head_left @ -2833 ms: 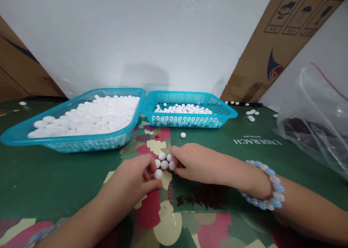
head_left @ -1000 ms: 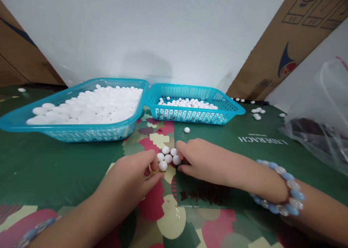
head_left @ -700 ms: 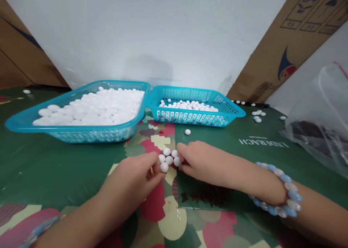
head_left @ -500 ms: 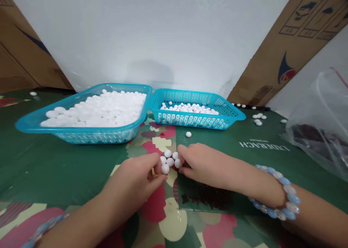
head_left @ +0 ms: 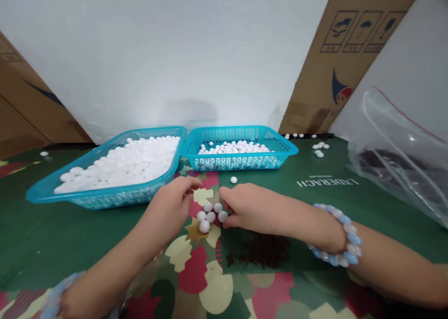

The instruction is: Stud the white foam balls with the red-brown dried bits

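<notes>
Several small white balls lie in a tight cluster on the patterned cover between my hands. My right hand is at the cluster's right side, its thumb and forefinger closed around the rightmost white ball. Left of and slightly above the cluster is my left hand; its fingers reach forward, apart from the balls, and hold nothing. One loose white ball rests just beyond my right hand. Below that hand lies a patch of dark brown bits.
A blue basket heaped with white balls stands at left. Beside it, another blue basket holds fewer balls. A clear plastic bag with dark contents sits at right. Stray balls lie near the cardboard and white wall.
My left hand has let go of the cluster and moved forward and left, toward the left basket. My right hand stays at the balls. The camera view has shifted a little.
</notes>
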A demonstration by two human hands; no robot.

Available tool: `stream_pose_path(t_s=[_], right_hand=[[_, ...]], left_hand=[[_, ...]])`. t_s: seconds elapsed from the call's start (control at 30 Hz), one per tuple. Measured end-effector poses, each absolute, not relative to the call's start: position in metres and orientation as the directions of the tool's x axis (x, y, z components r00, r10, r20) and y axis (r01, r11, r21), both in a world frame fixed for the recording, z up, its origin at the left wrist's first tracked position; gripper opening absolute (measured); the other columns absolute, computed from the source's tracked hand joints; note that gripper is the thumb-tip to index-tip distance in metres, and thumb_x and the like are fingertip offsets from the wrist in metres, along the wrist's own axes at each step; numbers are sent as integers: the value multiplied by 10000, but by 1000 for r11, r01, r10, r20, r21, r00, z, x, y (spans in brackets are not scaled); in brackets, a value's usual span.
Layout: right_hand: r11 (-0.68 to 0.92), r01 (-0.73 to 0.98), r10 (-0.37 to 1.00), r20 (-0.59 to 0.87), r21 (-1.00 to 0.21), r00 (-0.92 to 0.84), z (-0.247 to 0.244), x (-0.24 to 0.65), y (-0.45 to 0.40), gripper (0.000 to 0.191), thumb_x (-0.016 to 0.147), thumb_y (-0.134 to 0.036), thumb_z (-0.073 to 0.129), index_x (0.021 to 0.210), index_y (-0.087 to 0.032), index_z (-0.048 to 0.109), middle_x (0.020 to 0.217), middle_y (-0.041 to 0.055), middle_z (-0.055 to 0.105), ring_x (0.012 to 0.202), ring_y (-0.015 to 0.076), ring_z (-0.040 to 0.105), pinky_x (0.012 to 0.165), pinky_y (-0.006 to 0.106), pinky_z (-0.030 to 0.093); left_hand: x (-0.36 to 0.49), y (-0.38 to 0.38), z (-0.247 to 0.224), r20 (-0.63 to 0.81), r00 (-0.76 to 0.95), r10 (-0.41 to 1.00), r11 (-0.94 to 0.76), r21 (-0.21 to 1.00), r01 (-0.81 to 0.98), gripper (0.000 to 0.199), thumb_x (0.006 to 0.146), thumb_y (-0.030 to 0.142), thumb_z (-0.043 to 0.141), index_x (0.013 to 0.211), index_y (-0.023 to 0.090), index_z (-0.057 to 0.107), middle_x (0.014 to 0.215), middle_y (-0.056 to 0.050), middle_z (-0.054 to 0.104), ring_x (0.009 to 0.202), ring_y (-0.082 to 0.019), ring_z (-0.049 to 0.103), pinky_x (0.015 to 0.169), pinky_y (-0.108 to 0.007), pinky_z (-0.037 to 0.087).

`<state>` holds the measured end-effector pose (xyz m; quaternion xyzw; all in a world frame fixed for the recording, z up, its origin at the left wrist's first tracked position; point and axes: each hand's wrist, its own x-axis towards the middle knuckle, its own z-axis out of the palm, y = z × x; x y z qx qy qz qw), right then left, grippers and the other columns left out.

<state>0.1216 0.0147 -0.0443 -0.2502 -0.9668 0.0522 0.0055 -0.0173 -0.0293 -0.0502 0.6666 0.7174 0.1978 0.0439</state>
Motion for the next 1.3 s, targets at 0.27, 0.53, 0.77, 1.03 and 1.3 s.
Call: stream_pose_path(t_s=[0.27,0.53,0.77,1.03,1.3], right_hand=[[886,461,459,-64,-36,-886,-43,119,17,142,635,-194,501,732,-96,538,662,79,580,580,175,525,374,214,213],[908,418,418,16,-32,-908,-50,118,18,130,672,-209,456,728,-119,531,663,74,585,596,172,536,376,215,206],[905,422,424,37,-45,-905,-56,116,21,104,663,-195,463,698,-113,515,623,67,573,566,166,530,363,210,199],[905,418,420,17,-77,-907,-50,120,21,180,639,-271,506,710,-107,504,585,48,556,525,140,505,358,194,211],[847,457,480,23,-271,-877,-56,117,32,299,686,-162,453,979,-101,464,860,95,570,760,172,507,579,227,347]], left_hand=[[-23,12,-57,168,-71,983,37,196,980,406,617,4,278,974,91,449,997,-98,468,915,-186,429,797,-284,318],[-38,26,-73,120,-24,992,6,147,989,344,659,125,331,980,80,446,976,-113,488,915,-191,435,790,-274,332],[-39,27,-78,88,35,995,-47,134,990,304,663,159,334,914,95,493,961,-104,506,892,-183,449,779,-270,340],[-41,26,-84,91,73,993,-84,132,988,283,667,175,312,856,129,516,908,-84,532,844,-188,472,741,-287,358],[-41,24,-85,106,56,993,-72,161,984,260,647,159,311,766,113,538,826,-105,543,786,-209,485,695,-297,369]])
